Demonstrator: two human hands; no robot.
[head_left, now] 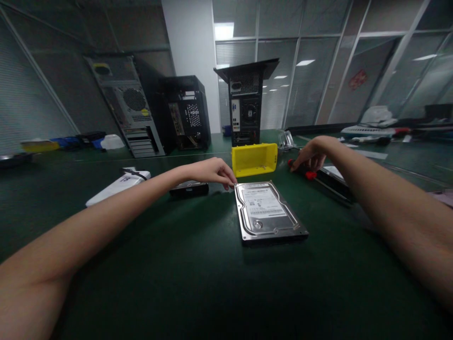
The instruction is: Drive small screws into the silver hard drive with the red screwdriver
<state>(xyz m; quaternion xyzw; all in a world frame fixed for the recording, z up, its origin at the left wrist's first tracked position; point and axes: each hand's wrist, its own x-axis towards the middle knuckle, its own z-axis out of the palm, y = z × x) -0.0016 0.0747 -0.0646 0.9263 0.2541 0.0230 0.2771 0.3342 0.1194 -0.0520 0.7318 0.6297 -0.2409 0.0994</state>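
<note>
A silver hard drive [264, 208] lies label up on the green table. At its far left corner, my left hand [215, 171] has thumb and fingers pinched together; whatever is between the tips is too small to make out. Farther right, my right hand [313, 153] is closed on the red and black handle of a screwdriver [309, 174]. Its shaft points down and to the right, beside another drive [334, 175] partly hidden by my right forearm. Just behind the silver drive stands a yellow bin [255, 159] with a few tiny pieces inside.
A dark drive [189, 188] lies under my left wrist, and a white box with a black strap [120, 185] is to its left. Computer cases [246, 104] stand along the back. Clear plastic [286, 140] sits right of the bin. Assorted items [375, 127] crowd the far right.
</note>
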